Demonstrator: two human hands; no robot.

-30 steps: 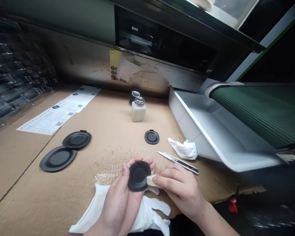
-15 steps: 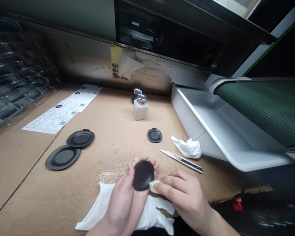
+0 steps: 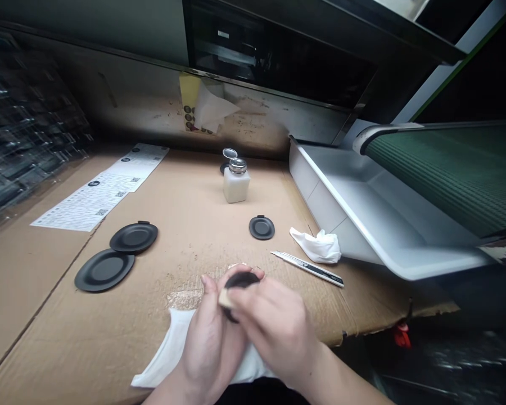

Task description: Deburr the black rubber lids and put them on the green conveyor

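Black shallow rounded disc (image 3: 243,279) is, in the head view, in the left hand (image 3: 213,334), whose fingers grasp it. Fingers of the right hand (image 3: 278,322) pinch a small cream-coloured block (image 3: 224,299) at the disc's nine o'clock edge. At two o'clock from them, a slim silver-and-black knife (image 3: 310,268) lies on the brown cardboard worktop (image 3: 194,202).

My white plastic tub (image 3: 320,199) and its surroundings.
Left of the tub's near end I have a crumpled white cloth (image 3: 318,246) and a utility knife (image 3: 310,268); to its right, a green conveyor belt (image 3: 455,174); far left, printed sheets (image 3: 96,194) with QR codes.
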